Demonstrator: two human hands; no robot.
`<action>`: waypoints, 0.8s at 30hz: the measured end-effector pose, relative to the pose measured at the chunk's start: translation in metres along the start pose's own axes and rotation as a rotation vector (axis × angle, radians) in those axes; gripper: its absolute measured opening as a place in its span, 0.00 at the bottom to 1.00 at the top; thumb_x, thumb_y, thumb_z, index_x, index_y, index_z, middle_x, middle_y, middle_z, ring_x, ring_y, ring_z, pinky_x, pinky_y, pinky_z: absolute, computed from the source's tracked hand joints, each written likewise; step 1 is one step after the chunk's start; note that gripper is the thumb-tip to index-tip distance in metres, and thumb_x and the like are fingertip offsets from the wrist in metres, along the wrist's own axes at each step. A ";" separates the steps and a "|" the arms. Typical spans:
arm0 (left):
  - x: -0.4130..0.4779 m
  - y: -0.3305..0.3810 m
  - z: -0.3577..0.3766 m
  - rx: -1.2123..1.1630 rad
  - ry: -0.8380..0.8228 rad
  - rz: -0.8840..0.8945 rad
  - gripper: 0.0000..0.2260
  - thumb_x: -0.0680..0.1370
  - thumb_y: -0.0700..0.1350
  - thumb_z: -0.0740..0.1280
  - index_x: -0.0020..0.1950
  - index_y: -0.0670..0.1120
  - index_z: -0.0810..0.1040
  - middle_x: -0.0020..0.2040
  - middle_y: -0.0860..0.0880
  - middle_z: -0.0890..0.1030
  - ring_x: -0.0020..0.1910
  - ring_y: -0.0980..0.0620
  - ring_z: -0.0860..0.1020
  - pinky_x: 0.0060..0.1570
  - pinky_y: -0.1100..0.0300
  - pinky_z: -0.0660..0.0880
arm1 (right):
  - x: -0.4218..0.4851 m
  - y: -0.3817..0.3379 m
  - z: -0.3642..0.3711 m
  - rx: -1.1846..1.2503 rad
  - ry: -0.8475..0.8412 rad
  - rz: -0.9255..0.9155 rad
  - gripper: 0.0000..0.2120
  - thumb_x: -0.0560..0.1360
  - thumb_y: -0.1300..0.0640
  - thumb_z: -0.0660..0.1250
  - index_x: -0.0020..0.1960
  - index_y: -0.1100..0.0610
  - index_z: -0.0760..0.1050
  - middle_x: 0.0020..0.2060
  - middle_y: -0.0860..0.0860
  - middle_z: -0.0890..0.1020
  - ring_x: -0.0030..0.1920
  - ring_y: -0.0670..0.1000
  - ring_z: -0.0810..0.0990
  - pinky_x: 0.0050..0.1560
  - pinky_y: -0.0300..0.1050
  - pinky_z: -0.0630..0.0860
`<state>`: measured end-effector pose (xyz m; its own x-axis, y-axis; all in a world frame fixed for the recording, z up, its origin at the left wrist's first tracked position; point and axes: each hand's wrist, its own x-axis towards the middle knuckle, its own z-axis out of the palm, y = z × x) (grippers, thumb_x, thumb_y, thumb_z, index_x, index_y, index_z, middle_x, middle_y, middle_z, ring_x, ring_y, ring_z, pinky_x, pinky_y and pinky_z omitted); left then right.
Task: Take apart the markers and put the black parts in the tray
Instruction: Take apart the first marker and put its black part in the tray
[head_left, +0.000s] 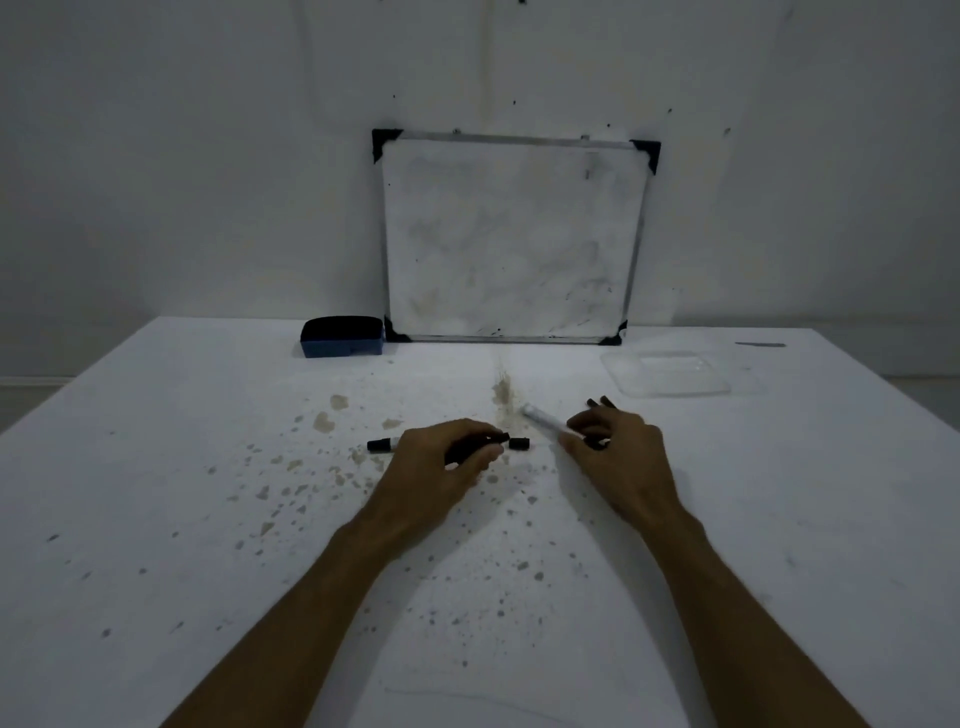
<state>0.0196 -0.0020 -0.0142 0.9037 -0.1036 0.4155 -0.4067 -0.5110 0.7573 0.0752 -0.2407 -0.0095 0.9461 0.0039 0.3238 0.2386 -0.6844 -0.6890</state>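
My left hand (444, 457) rests on the table, closed around a black marker part (475, 448). Past its knuckles to the left, a marker (383, 444) with a black cap and white barrel lies on the table. A small black piece (519, 444) lies just right of my left fingertips. My right hand (610, 447) grips a white marker barrel (540, 417) that points up and to the left. Black parts (601, 402) stick out behind my right fingers. The clear plastic tray (670, 387) sits at the back right, apart from both hands.
A whiteboard (511, 239) leans against the wall at the back of the table. A blue and black eraser (343, 338) sits to its left. Brown stains (501, 389) speckle the white tabletop. A dark thin object (761, 344) lies at the far right edge.
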 end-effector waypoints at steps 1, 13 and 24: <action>0.000 -0.001 0.002 0.005 -0.019 -0.014 0.12 0.80 0.49 0.71 0.62 0.48 0.84 0.51 0.53 0.87 0.49 0.56 0.86 0.54 0.55 0.83 | -0.001 0.001 0.003 -0.027 0.008 -0.028 0.12 0.75 0.52 0.76 0.56 0.55 0.86 0.49 0.49 0.88 0.47 0.45 0.84 0.52 0.36 0.79; 0.007 0.028 0.024 0.050 0.040 0.058 0.07 0.79 0.54 0.68 0.54 0.55 0.83 0.48 0.60 0.83 0.49 0.60 0.80 0.47 0.71 0.74 | 0.002 0.010 -0.025 0.082 0.059 0.051 0.10 0.76 0.52 0.75 0.55 0.54 0.85 0.51 0.52 0.85 0.48 0.47 0.80 0.48 0.32 0.75; 0.169 0.099 0.105 0.160 -0.198 0.116 0.11 0.83 0.48 0.68 0.61 0.46 0.85 0.53 0.51 0.86 0.49 0.56 0.82 0.46 0.72 0.71 | 0.060 0.135 -0.128 -0.354 -0.095 0.275 0.17 0.78 0.43 0.68 0.63 0.50 0.79 0.64 0.55 0.78 0.64 0.59 0.75 0.64 0.51 0.70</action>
<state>0.1458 -0.1600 0.0783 0.8671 -0.3260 0.3767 -0.4972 -0.6129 0.6141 0.1366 -0.4258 0.0003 0.9837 -0.1572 0.0875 -0.0980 -0.8761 -0.4720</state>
